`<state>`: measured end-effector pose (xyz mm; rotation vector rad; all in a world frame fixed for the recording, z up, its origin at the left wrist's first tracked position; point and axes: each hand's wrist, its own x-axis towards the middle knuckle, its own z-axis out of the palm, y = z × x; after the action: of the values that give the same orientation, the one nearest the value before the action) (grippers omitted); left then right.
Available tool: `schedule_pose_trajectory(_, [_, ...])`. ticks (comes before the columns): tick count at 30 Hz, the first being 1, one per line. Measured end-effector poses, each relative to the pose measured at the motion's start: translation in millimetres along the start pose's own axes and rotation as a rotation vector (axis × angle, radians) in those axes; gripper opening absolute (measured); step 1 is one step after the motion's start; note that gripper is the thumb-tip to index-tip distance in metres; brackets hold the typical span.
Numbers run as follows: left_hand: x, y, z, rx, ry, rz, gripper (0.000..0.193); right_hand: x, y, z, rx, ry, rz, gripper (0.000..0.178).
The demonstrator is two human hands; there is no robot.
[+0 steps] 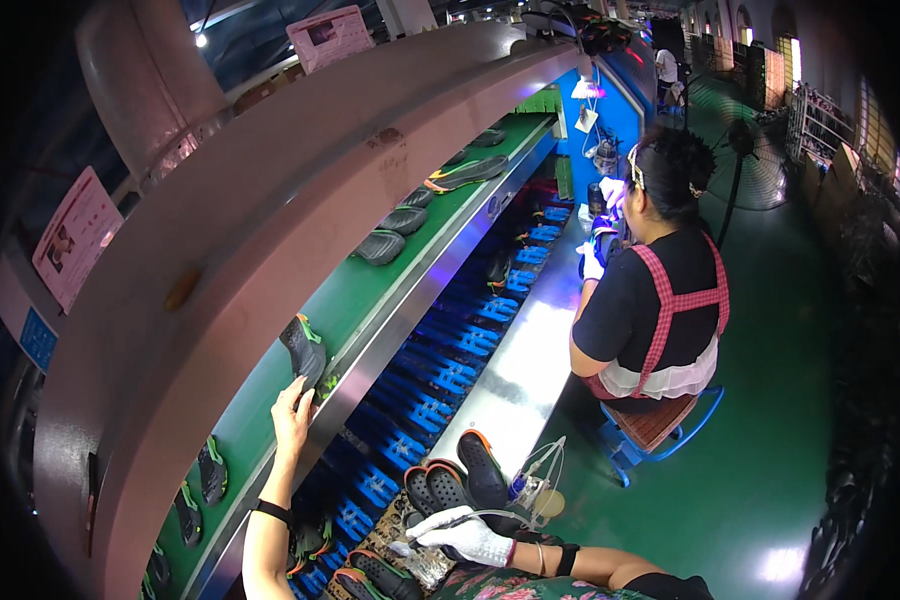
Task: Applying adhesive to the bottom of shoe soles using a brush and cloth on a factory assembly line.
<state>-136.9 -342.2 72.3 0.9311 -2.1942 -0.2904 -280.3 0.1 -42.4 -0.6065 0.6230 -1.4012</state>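
Note:
My bare left hand (292, 412) reaches over the green conveyor belt (355, 300), its fingers closed on the lower end of a dark clog (306, 352) with orange and green trim. Down at the workbench, my right hand (470, 535) wears a white glove. It is closed round a thin tool with a pale tip (401, 548); the hand hides part of it, so its kind is unclear. Beyond that glove several black clogs with orange rims (482, 470) stand together. Nearer to me, more dark clogs (378, 575) lie at the lower edge.
A row of blue holders (430, 410) runs between belt and metal bench (510, 400). Other dark footwear (380, 246) rides on the belt under a large curved hood (240, 220). At right, a co-worker (660, 290) sits on a blue-framed stool (650, 435), holding a shoe. Clear tubing (545, 480) stands near the bench's edge.

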Motion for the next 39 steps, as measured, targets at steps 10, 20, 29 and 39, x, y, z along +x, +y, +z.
schedule_pose_trajectory(10, [-0.7, 6.5, -1.6, -0.095, 0.003, -0.124, 0.032, 3.5, -1.0, 1.1, 0.022, -0.012, -0.055, 0.02])
schedule_pose_trajectory(20, [11.1, 9.9, -2.6, -0.09, -0.074, 0.034, 0.028, -5.6, 2.3, 2.8, 0.035, 0.005, -0.01, 0.022])
schedule_pose_trajectory(29, [14.2, 56.1, -13.8, 0.118, 0.04, 0.098, 0.06, -7.6, -10.0, 9.2, 0.005, 0.063, -0.012, 0.022])
schedule_pose_trajectory(39, [92.4, 313.1, 78.1, -0.391, -0.53, 0.501, 0.097, 4.5, 2.0, 0.3, 0.113, 0.085, 0.029, 0.022])
